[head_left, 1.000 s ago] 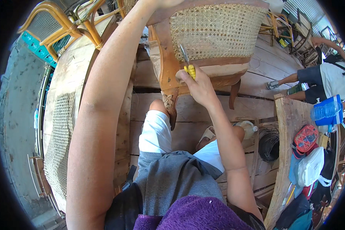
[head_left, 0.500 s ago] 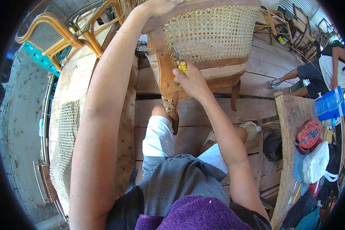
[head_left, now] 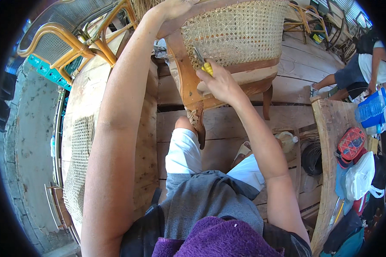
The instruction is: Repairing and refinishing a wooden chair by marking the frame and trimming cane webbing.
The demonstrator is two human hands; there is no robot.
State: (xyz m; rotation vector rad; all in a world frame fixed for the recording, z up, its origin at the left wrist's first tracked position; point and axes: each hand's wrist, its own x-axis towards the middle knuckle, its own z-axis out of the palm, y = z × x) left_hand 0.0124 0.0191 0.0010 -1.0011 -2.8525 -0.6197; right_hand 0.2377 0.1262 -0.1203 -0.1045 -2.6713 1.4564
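Note:
A wooden chair [head_left: 182, 73] with a woven cane panel [head_left: 227, 36] stands before me, its carved front leg close to my knee. My left hand [head_left: 179, 7] is closed over the wooden rail along the chair's top; the frame's upper edge cuts off part of its fingers. In my right hand [head_left: 223, 81], closed round its yellow handle, is a hand tool [head_left: 207, 68] with a narrow metal end. That end points up and left at the panel's lower left, where cane meets wood. Whether it touches the cane, I cannot tell.
Left, a wooden bench [head_left: 79, 107] bears a loose cane sheet [head_left: 79, 150] and a rattan chair [head_left: 58, 38]. Right, a wooden table [head_left: 326, 128] holds a plastic bottle [head_left: 369, 112], a red pouch [head_left: 351, 143] and a white bag [head_left: 359, 177]. Another person [head_left: 351, 73] is beyond it.
My right hand has moved slightly right, the tool turning a little with it. The view has shifted somewhat. The other person has bent or shifted position. My left hand stays on the rail.

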